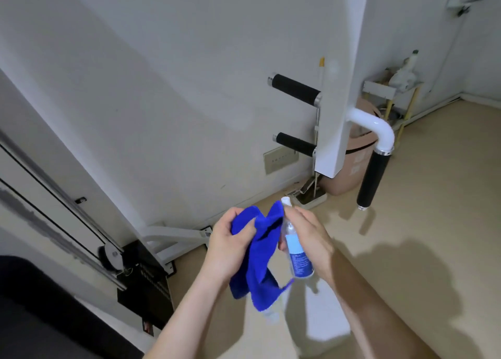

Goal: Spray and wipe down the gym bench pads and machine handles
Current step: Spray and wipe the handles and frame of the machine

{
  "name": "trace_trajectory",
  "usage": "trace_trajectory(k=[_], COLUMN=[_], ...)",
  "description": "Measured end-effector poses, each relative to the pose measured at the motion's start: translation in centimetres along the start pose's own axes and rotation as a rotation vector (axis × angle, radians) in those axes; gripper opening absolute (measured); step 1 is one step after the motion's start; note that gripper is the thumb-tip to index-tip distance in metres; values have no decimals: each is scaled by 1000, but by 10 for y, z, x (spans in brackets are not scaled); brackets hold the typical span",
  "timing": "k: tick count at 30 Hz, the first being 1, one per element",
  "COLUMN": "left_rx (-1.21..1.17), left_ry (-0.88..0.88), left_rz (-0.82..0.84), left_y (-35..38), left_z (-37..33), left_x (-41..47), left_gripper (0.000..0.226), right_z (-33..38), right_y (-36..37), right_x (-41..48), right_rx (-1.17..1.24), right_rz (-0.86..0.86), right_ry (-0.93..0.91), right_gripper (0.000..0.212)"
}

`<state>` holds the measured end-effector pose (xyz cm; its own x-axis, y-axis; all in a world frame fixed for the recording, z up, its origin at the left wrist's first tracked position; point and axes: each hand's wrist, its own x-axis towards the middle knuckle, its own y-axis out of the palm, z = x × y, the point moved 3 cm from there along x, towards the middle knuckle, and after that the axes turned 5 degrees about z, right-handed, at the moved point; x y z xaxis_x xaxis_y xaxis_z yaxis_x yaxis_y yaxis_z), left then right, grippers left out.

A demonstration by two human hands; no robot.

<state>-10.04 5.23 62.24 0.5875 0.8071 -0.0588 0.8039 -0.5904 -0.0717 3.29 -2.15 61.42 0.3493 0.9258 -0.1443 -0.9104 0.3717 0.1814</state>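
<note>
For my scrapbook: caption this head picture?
Left hand bunches blue microfibre cloth; right hand grips clear spray bottle.

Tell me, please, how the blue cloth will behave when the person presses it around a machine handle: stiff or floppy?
Probably floppy: the blue cloth bunches in the left hand and its loose end hangs down in folds. It looks light, since a few fingers carry it. It should likely wrap easily around a black foam handle.

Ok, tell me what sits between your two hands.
Head view: the blue cloth, gripped by the left hand, hangs against the spray bottle in the right hand.
</note>
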Motion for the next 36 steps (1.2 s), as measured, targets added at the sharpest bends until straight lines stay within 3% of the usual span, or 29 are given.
trace_trajectory(k=[4, 11, 16, 20, 23, 27, 29, 31, 34, 36], left_rx=[47, 47, 105, 137, 273, 548, 654, 727, 748, 709], left_ry=[24, -15, 3, -1, -58, -110, -83, -51, -53, -76], left_rz=[-1, -3, -45, -73, 18, 359, 465, 465, 522, 601], left_y=[-11, -7, -6, -5, -2, 9, 17, 20, 21, 19], left_z=[-10, -14, -15, -15, -7, 15, 24, 26, 22, 18], left_x=[14, 60, 96, 120, 136, 152, 156, 161, 171, 176], left_gripper=[16, 20, 19, 18, 27, 53, 40, 24, 34, 31], right_z=[12, 30, 24, 20, 16, 9, 6, 6, 7, 8], right_y=[-9, -19, -24, -24, -16, -7, -3, 0, -4, -12], right_x=[22, 92, 135, 147, 146, 145, 145, 141, 139, 140], right_rx=[-15, -3, -244, -197, -28, 91, 162, 169, 207, 323], right_rz=[-174, -486, -691, -735, -691, -692, -769, -841, -883, -771], right_ry=[56, -11, 19, -97, -109, -58, -83, -125, -176, -127], right_gripper=[68, 60, 66, 59, 52, 47, 49, 51, 51, 53])
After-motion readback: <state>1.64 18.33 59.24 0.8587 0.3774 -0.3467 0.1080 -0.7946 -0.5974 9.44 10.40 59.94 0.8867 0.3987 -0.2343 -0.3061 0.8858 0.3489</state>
